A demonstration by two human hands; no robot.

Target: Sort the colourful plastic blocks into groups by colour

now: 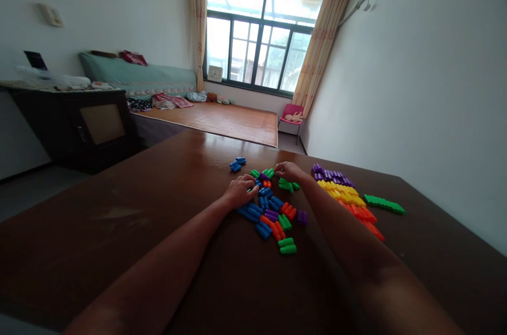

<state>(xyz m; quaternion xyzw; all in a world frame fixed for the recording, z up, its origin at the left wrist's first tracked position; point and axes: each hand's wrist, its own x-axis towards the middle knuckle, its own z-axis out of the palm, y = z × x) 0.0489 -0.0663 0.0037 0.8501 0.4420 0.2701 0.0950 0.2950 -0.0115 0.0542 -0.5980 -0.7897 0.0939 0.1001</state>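
Observation:
Small plastic toy blocks, each like joined bullet-shaped tubes, lie in a loose mixed pile on the brown table. At the pile's left side rests my left hand, its fingers bent and a little apart over blue blocks. My right hand is at the far right of the pile, its fingers pinched at the edge of a green block; the fingertips partly hide it. Other green blocks lie just below that hand. Orange blocks and purple blocks are mixed in nearer to me.
To the right, blocks lie in rows by colour: purple, yellow, orange, partly behind my right forearm, and a green row. Two blue blocks sit apart at the back. Beyond the table stand a bed and a pink chair.

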